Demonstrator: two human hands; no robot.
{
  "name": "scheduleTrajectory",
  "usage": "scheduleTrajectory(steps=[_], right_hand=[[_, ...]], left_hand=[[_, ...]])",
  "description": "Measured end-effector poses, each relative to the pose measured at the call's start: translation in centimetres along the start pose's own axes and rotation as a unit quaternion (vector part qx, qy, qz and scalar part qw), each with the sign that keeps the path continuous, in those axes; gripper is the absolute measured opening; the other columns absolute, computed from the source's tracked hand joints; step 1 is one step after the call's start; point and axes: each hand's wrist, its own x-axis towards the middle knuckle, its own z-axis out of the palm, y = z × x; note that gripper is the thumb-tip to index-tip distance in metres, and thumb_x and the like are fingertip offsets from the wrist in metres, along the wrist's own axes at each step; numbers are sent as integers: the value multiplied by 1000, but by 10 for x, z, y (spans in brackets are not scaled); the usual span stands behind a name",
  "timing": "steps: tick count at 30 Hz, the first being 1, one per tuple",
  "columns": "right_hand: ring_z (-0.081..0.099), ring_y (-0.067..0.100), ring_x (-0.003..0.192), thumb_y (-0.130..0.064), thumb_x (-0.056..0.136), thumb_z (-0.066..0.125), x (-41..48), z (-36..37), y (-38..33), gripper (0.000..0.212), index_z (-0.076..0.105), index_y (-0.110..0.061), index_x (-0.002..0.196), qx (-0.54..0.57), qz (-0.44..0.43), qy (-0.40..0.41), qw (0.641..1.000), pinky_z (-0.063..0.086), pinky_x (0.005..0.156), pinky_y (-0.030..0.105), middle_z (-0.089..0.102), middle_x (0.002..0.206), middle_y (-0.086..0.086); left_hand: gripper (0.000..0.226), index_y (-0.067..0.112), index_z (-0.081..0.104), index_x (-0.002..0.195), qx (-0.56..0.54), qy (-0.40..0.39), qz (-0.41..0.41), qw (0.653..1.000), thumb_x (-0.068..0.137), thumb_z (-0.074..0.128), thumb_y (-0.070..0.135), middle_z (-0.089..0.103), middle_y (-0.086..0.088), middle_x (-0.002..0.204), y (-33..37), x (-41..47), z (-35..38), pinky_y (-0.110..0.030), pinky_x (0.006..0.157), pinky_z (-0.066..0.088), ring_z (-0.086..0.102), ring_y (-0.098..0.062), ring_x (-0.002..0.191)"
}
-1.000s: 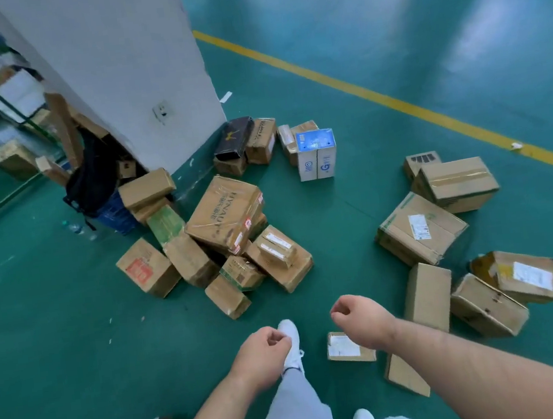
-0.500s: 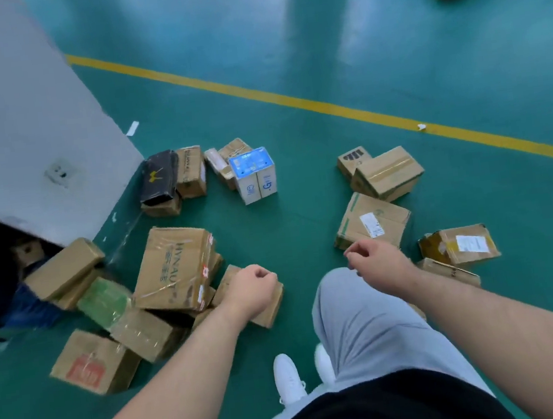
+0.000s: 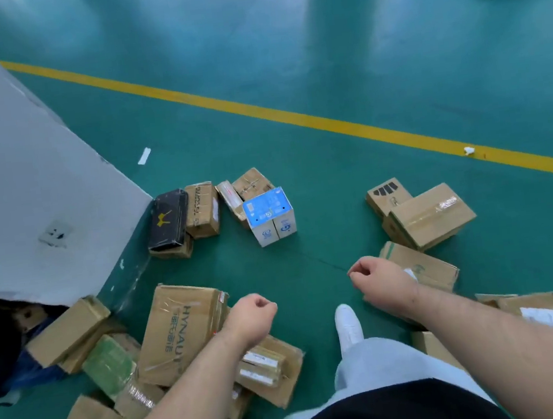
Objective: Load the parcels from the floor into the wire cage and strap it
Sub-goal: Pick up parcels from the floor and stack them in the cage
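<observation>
two hands are held out over the green floor [image 3: 287, 70], each curled into a fist with nothing gripped. the left hand [image 3: 251, 319] is seen above a heap of cardboard parcels [image 3: 268, 365] piled on the floor beside a white pillar [image 3: 24, 186]; the right hand [image 3: 381, 278] is seen above a second cluster. a large taped box [image 3: 178, 330] printed "hynaut" is propped on the left heap. a black parcel [image 3: 168, 221] and a blue-and-white box [image 3: 270, 215] are set farther off, near the pillar's corner. a broad taped box [image 3: 430, 214] is laid at the right. a yellow line [image 3: 292, 118] is painted across the floor beyond them. a white shoe [image 3: 348, 327] is planted between the forearms.
</observation>
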Motion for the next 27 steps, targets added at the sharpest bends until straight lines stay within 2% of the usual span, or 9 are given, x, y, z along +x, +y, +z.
scheduleTrajectory(steps=[3, 7, 10, 13, 15, 18, 22, 27], right_hand=[[64, 17, 98, -27, 99, 50, 51, -42, -15, 21, 68, -20, 108, -39, 0, -34, 999, 51, 86, 31, 70, 106, -4], [65, 20, 100, -26, 99, 49, 114, -79, -50, 24, 68, -16, 110, -85, 4, -66, 994, 46, 82, 27, 71, 109, 0], [64, 20, 98, -26, 99, 48, 163, -77, -86, 24, 66, -16, 111, -88, 7, -102, 991, 45, 79, 27, 70, 109, 1], [66, 18, 94, -28, 98, 49, 203, -64, -126, 23, 66, -19, 111, -85, -1, -136, 987, 48, 76, 28, 70, 107, -1], [67, 16, 94, -30, 98, 49, 228, -56, -154, 23, 66, -22, 112, -104, -16, -164, 981, 51, 76, 28, 70, 106, -4], [68, 16, 97, -34, 98, 49, 272, -52, -191, 25, 66, -26, 113, -162, -22, -196, 967, 56, 85, 31, 70, 109, -7], [68, 17, 96, -33, 98, 49, 328, -56, -231, 24, 66, -24, 112, -171, -3, -200, 965, 56, 86, 32, 71, 109, -4], [69, 22, 93, -28, 98, 49, 383, -52, -243, 23, 67, -21, 109, -123, 46, -211, 969, 58, 82, 35, 72, 104, 0]], left_hand=[[19, 18, 67, 101, -21, 30, -6, 999, 100, 55, 33, 69, 3, 97, 45, 37, -22, -30, 79, 47, 63, -18, 93], [17, 21, 68, 94, -110, 40, -27, 993, 97, 59, 34, 73, 2, 95, 77, 63, -54, -33, 83, 53, 68, -21, 95], [17, 21, 69, 97, -140, 49, -55, 987, 97, 58, 35, 73, 4, 98, 78, 91, -82, -30, 80, 52, 68, -17, 97], [20, 16, 69, 98, -165, 56, -91, 980, 98, 57, 33, 72, 1, 98, 72, 134, -106, -33, 83, 51, 68, -21, 96], [21, 15, 68, 94, -177, 49, -115, 976, 97, 58, 33, 71, 1, 94, 67, 170, -122, -33, 78, 50, 66, -22, 87], [24, 14, 62, 82, -174, 28, -138, 975, 89, 56, 36, 65, -1, 82, 63, 234, -147, -35, 72, 48, 52, -21, 71], [25, 11, 65, 89, -109, 4, -138, 984, 96, 54, 34, 64, -3, 86, 78, 299, -189, -34, 70, 46, 51, -21, 75], [17, 20, 58, 89, -115, -38, -155, 980, 96, 53, 35, 60, -2, 88, 81, 362, -201, -34, 71, 42, 50, -20, 75]])
